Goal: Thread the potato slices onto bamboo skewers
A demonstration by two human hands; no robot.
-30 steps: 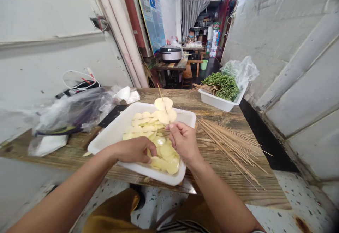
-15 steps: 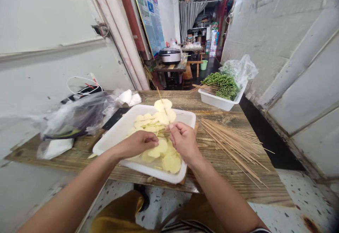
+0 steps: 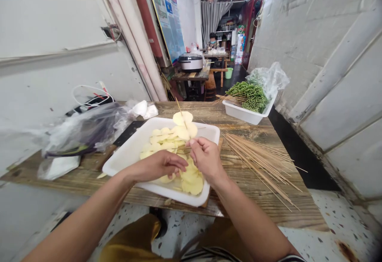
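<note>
A: Where's the right hand (image 3: 206, 160)?

B: Over the near right part of the tray (image 3: 131, 144), fingers and thumb pinched together on the lower end of a thin wooden skewer (image 3: 181, 115). It looks like a firm grip, though the fingers hide the exact contact.

A: Which way does the skewer lie from that hand?

B: Far and slightly left. Its long axis runs from the fingertips up across the tray, with the bare point past the far rim. Several potato slices (image 3: 182, 126) sit on it, well up from the hand.

A: And the left hand (image 3: 156, 167)?

B: Open, fingers together and stretched flat toward the right hand, holding nothing that I can see. It lies over the loose potato slices (image 3: 191, 178) in the tray's near half, but I can't tell whether it's touching them.

A: So which hand is nearer the skewer?

B: The right, clearly. The left's fingertips stop just short of the right hand, with a small gap between them.

A: What's beside the tray?

B: A loose bundle of bare skewers (image 3: 261, 162) lies to its right on the wooden table (image 3: 262, 210), pointing far left to near right.
</note>
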